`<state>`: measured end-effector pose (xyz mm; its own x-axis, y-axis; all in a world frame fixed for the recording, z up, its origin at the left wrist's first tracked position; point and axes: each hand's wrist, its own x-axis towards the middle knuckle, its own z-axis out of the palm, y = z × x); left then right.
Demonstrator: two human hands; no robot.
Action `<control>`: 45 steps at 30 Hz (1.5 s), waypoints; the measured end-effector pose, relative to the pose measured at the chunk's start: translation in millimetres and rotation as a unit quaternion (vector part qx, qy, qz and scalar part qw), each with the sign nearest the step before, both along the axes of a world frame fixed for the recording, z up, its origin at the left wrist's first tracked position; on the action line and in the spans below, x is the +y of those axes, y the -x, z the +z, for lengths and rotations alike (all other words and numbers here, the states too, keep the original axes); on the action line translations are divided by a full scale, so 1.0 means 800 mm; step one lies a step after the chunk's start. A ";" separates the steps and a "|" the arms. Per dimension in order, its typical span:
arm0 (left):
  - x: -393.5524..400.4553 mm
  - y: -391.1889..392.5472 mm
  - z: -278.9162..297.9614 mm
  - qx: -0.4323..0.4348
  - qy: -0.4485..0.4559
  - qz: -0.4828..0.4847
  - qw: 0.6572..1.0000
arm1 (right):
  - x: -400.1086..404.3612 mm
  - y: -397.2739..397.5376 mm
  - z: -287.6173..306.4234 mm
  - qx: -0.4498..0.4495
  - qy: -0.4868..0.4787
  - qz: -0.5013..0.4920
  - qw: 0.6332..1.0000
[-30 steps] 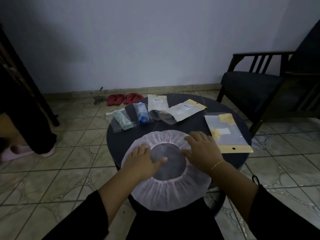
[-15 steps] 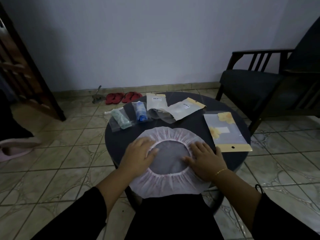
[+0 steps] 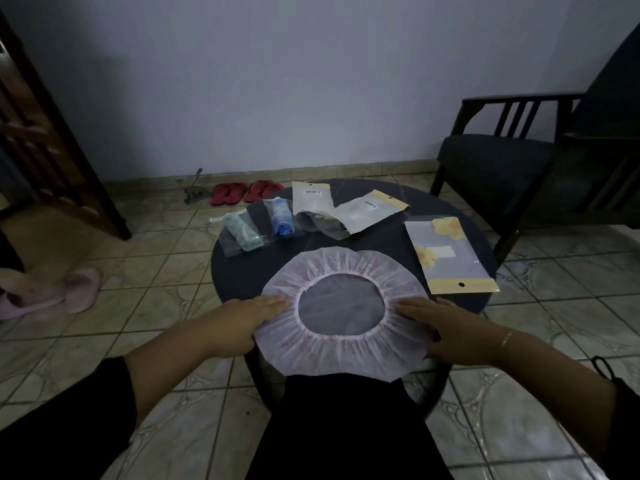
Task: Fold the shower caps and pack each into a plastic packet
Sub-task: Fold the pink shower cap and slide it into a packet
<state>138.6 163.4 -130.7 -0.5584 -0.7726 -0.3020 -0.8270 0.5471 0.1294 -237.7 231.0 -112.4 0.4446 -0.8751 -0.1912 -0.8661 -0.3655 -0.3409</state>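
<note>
Both hands flat: left hand (image 3: 256,315), right hand (image 3: 438,323) pressing shower cap (image 3: 341,348) edges. Risk: cap overhangs surface (image 3: 242,275) lower-centre; may slide off.

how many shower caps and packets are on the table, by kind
Spread-out pink cap: 1, under both hands (left, right)
Clear packets with a folded cap inside: 2 (green, blue)
White packets with a yellow header: 2 (upright, tilted)
Flower-print packet: 1
Total: 6
</note>
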 end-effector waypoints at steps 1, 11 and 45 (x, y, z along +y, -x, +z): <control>0.000 0.000 0.001 0.003 0.004 -0.002 1.000 | 0.002 0.001 0.001 0.006 -0.014 0.003 1.000; 0.005 0.003 0.033 0.257 -0.057 0.155 0.952 | 0.011 -0.007 0.007 -0.250 -0.028 -0.154 0.956; -0.016 0.116 0.014 0.102 0.173 -0.009 0.980 | -0.059 -0.114 0.004 0.023 0.178 -0.113 0.977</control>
<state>46.0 150.8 -119.5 -0.5949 -0.7981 0.0958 -0.7925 0.6023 0.0958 -146.5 183.6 -109.4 0.2294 -0.9648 0.1285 -0.9502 -0.2506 -0.1853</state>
